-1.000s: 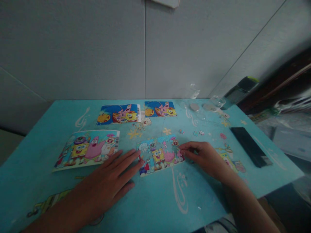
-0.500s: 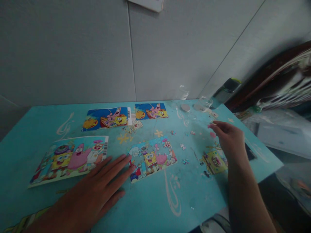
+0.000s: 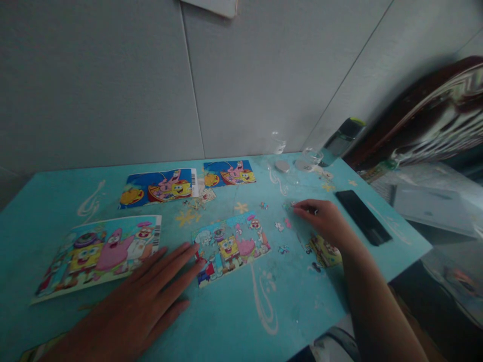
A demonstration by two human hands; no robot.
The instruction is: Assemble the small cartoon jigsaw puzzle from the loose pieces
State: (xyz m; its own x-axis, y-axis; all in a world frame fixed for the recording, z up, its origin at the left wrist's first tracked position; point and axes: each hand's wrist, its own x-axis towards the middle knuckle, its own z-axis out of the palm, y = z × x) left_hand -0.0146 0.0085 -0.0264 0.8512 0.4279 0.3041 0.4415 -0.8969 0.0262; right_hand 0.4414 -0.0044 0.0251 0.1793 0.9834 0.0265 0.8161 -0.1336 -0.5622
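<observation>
A partly assembled cartoon jigsaw puzzle [image 3: 228, 249] lies on the table, with gaps in its upper part. My left hand [image 3: 147, 296] rests flat with fingers stretched out, its fingertips at the puzzle's left edge. To the right, my right hand [image 3: 320, 218] is closed in a pinch at a small puzzle piece [image 3: 292, 204]; the fingers partly hide it. Below those fingertips are a pink puzzle piece [image 3: 288, 223] and a pale one [image 3: 278, 227]. Another loose piece [image 3: 284, 249] lies nearer me. Left of the puzzle is its matching picture sheet [image 3: 109, 249].
At the back lie a blue picture sheet [image 3: 158, 187] and a blue puzzle [image 3: 229, 173]. Clear containers [image 3: 278, 146] and a dark bottle [image 3: 345, 136] stand at the back right. A black phone-like object [image 3: 363, 216] and a yellow picture [image 3: 326, 251] flank my right forearm.
My right hand has moved left, toward the loose pieces. A pink piece now lies beside the pale one. My left hand stays by the puzzle. The view has shifted slightly.
</observation>
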